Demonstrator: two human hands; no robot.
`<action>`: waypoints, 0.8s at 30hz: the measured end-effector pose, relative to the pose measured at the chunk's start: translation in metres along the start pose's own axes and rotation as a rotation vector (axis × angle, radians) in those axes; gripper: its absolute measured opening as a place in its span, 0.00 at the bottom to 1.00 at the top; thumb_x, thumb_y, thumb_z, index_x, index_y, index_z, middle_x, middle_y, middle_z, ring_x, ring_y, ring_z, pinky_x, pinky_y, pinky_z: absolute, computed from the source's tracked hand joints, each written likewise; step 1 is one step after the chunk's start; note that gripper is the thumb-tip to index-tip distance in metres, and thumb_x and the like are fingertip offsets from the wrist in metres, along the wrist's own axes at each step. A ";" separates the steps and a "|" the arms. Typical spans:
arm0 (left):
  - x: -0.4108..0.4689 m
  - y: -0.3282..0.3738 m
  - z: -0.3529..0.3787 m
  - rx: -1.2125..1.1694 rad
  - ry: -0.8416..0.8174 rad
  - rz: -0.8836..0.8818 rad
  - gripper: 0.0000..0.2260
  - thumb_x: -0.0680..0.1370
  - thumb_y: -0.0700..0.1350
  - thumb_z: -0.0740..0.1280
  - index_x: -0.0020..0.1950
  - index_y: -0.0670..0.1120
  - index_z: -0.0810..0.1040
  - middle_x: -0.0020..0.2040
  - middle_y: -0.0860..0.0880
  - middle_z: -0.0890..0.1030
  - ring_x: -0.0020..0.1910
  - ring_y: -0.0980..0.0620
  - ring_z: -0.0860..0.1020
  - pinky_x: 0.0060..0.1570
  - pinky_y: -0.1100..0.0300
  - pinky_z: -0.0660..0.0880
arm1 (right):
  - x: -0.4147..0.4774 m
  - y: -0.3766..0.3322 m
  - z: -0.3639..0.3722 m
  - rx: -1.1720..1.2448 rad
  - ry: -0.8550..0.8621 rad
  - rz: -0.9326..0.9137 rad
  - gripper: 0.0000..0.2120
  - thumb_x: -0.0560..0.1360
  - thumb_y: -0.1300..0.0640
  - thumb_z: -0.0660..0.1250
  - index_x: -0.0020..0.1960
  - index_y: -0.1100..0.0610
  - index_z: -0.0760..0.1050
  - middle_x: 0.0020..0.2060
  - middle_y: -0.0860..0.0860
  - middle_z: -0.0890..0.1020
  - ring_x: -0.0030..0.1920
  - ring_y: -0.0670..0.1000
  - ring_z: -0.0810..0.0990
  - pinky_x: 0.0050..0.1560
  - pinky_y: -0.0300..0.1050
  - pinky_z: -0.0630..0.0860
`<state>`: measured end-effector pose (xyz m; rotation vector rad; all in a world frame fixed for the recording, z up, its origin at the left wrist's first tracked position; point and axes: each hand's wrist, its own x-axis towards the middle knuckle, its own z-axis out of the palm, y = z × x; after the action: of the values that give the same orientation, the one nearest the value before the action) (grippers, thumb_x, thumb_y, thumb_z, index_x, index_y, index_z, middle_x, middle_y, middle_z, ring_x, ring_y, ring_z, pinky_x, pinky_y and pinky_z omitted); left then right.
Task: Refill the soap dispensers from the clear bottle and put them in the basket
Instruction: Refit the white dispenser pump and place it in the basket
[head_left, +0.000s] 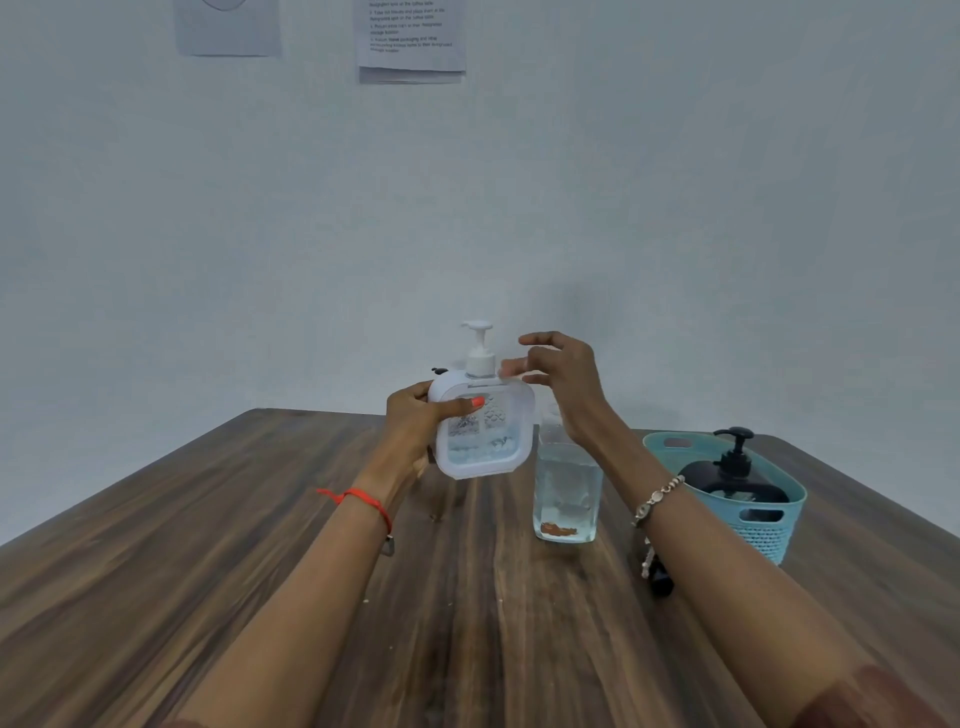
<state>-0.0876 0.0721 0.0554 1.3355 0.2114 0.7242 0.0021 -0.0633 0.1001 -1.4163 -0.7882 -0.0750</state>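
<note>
Above the table (208, 545), left hand (415, 421) gripping white dispenser (483, 441), right hand (566, 379) spread empty beside pump (479, 345), basket (774, 530) near right edge

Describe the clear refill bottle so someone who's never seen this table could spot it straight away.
On the wooden table, look between the white dispenser held up in the left hand and the teal basket at the right. The clear bottle stands upright there. Unlike the white one and the black dispenser in the basket, it is wholly see-through, with liquid inside.
</note>
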 end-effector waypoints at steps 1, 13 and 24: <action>0.001 0.000 -0.001 0.001 0.000 -0.003 0.16 0.64 0.34 0.76 0.51 0.39 0.80 0.46 0.42 0.83 0.40 0.46 0.83 0.40 0.53 0.82 | 0.000 0.001 -0.001 0.009 0.003 -0.001 0.10 0.69 0.67 0.65 0.49 0.64 0.77 0.37 0.57 0.83 0.39 0.51 0.81 0.46 0.46 0.77; -0.004 0.000 0.006 0.086 -0.061 0.019 0.14 0.64 0.32 0.76 0.45 0.44 0.80 0.41 0.47 0.83 0.34 0.52 0.83 0.33 0.59 0.80 | -0.001 0.002 0.009 -0.136 -0.149 0.006 0.16 0.65 0.58 0.77 0.51 0.60 0.80 0.39 0.50 0.82 0.34 0.42 0.81 0.36 0.34 0.76; -0.004 -0.003 0.010 0.013 -0.058 -0.027 0.16 0.63 0.31 0.76 0.48 0.40 0.80 0.41 0.44 0.83 0.38 0.46 0.83 0.41 0.51 0.82 | 0.000 0.006 0.002 -0.187 -0.152 -0.006 0.12 0.63 0.58 0.78 0.44 0.63 0.82 0.37 0.57 0.83 0.33 0.49 0.79 0.36 0.41 0.76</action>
<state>-0.0843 0.0612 0.0537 1.3614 0.1878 0.6614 0.0039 -0.0607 0.0947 -1.6111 -0.9296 -0.0465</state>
